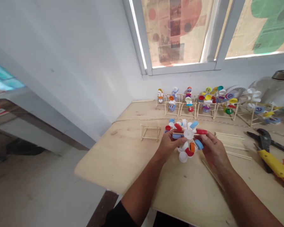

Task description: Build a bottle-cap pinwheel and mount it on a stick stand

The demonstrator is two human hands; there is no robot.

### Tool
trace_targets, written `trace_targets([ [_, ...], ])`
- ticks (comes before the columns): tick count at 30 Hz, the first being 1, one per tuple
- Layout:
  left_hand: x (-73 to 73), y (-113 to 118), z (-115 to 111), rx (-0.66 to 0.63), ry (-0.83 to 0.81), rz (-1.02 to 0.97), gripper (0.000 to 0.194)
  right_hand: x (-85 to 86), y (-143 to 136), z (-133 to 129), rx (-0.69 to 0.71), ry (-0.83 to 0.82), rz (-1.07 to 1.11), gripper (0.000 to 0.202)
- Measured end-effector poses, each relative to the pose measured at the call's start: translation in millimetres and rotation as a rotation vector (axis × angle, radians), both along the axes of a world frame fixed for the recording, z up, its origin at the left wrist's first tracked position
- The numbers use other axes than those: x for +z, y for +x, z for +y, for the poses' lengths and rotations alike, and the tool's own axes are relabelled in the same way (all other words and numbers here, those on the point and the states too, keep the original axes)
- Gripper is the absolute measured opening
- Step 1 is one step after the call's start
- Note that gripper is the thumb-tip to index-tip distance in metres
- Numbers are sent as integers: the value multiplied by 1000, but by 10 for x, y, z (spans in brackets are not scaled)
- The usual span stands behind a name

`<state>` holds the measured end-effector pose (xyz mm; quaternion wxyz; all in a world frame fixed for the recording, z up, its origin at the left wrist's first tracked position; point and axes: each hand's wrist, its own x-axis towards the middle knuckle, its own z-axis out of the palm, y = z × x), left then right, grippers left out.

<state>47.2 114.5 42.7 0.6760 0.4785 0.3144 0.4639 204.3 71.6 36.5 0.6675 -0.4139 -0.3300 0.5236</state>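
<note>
Between my two hands, above the table, is a wheel of bottle caps on sticks (pixel 188 134), with a white cap at its centre and red, blue, orange and white caps round it. My left hand (pixel 168 144) is closed on its left side, the thumb near the centre cap. On the right, my right hand (pixel 213 149) grips the wheel by the red cap (pixel 201 131). Loose bottle caps (pixel 183 156) lie on the table below and behind the wheel, partly hidden by it. A small stick frame (pixel 150 133) stands to the left of my left hand.
Finished-looking cap wheels on stick frames (pixel 188 105) line the back of the wooden table (pixel 113 151). Thin sticks (pixel 234 142) lie right of my hands, beside black-handled pliers (pixel 265 140) and a yellow glue gun (pixel 274 164). A clear jar (pixel 281 85) stands at the back right.
</note>
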Motion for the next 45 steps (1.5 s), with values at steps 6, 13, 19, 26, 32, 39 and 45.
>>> trace_targets([
  [6,31,-15,-17,-50,38,57,40,-29,18,14,-24,-24,4,29],
  [13,-16,43,-20,-15,-7,-50,40,-12,13,26,-71,-4,49,29],
  [19,-22,67,-43,-87,-20,-37,47,39,2,17,-85,22,96,19],
  [26,-10,55,-38,-75,6,-26,46,34,-1,21,-75,24,62,26],
  [32,-9,65,-44,-47,-11,-33,48,-9,-16,30,-87,8,68,30],
  [39,18,61,-54,-1,-40,-42,46,-28,-7,23,-61,23,22,30],
  [45,31,56,-58,-11,-24,-63,43,-30,-4,26,-74,18,30,29],
])
